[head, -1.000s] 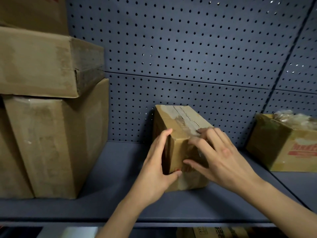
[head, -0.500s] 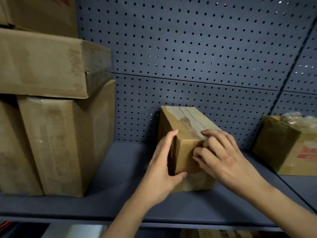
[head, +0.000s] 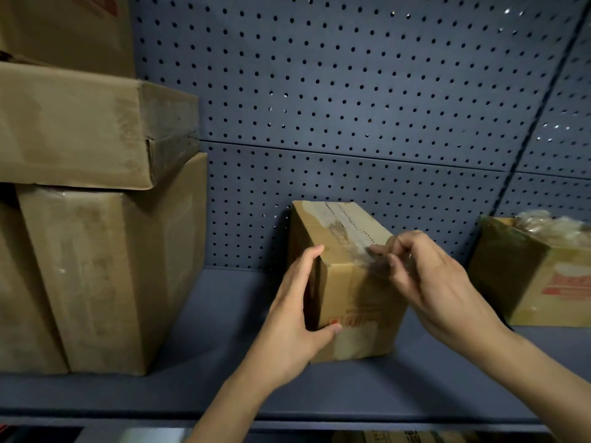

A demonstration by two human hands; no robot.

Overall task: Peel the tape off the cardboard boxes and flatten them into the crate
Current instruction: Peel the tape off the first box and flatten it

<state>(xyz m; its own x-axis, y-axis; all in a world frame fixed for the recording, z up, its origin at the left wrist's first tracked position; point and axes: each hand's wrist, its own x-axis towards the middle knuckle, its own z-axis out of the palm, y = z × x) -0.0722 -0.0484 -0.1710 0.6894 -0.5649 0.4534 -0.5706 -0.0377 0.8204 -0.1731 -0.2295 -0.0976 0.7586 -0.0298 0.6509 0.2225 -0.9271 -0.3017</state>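
A small cardboard box stands on the grey shelf against the pegboard. A strip of clear tape runs along its top and down its front face. My left hand holds the box's left front corner, fingers on the left side and thumb on the front. At the top front edge my right hand pinches the lifted end of the tape, which stretches from the box to my fingers. No crate is in view.
Large cardboard boxes are stacked at the left of the shelf. An open box with plastic wrapping inside sits at the right. The perforated back panel closes the rear. Another box shows below the shelf edge.
My right hand moved from lying on the box's front corner to pinching the tape end and lifting it off the front face. My left hand kept its hold.
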